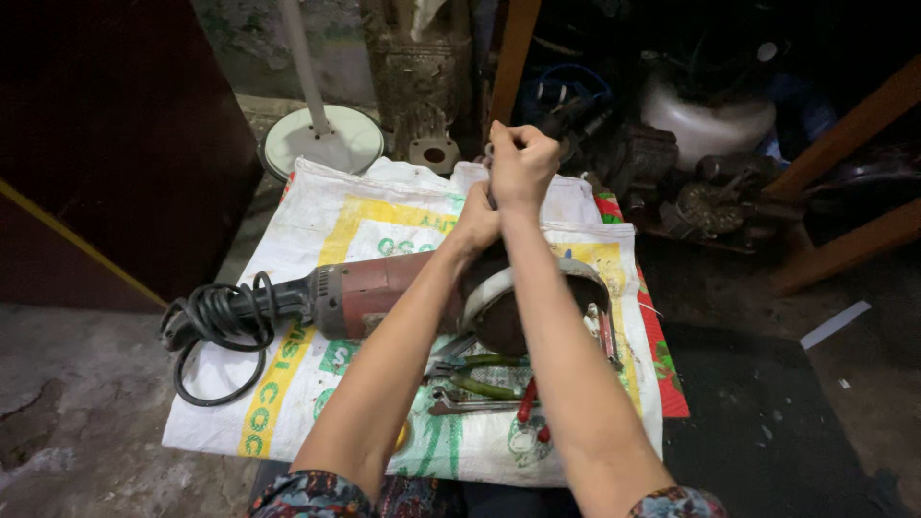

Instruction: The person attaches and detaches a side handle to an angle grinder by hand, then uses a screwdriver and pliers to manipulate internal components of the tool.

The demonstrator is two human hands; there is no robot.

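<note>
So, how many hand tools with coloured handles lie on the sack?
2 that I can see: green-handled pliers beside the grinder, and a red-handled tool just right of them. A bare metal wrench lies there too. The arms may hide more.

Your angle grinder (374,293) has a dull red body with a grey metal gear housing, scuffed and matt, and its guard (499,288) is pale bare metal with a worn sheen. The coiled power cord (216,321) looks like black rubber, slightly glossy. Under it lies a woven plastic sack (336,225), white with yellow and green print, coarse and grimy. The pliers (480,374) show grey steel jaws and green plastic-coated grips; a second tool's handles (528,403) are glossy red. The floor (77,403) is rough, stained concrete. The beams (844,134) at your right are bare brown wood.
</note>
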